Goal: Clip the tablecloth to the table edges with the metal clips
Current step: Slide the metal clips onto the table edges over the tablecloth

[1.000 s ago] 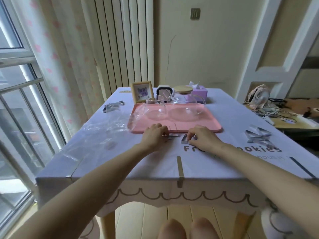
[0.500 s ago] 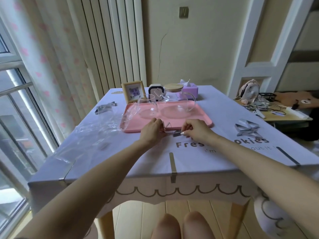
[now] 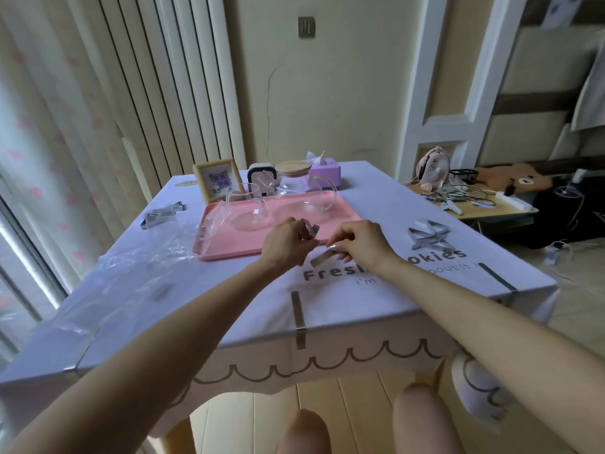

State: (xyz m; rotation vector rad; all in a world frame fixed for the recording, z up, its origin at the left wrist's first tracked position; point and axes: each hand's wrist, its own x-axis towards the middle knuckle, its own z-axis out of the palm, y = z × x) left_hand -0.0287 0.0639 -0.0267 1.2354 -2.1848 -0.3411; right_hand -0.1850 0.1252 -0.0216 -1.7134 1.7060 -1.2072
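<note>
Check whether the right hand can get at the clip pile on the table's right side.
Probably yes: only bare tablecloth lies between the right hand and the clip pile. But the hand is pinching a clip, so it isn't free.

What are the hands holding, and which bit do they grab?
Left hand pinches a bent metal clip by its lower end; right hand pinches a flat metal clip by its upper end.

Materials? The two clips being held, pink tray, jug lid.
Upper clip and lower clip: thin bent sheet metal, grey with dull glints, likely steel. Pink tray: probably plastic, matte, even colour, moulded rim. Jug lid: bamboo or wood by its pale tan, unglossed look.
</note>
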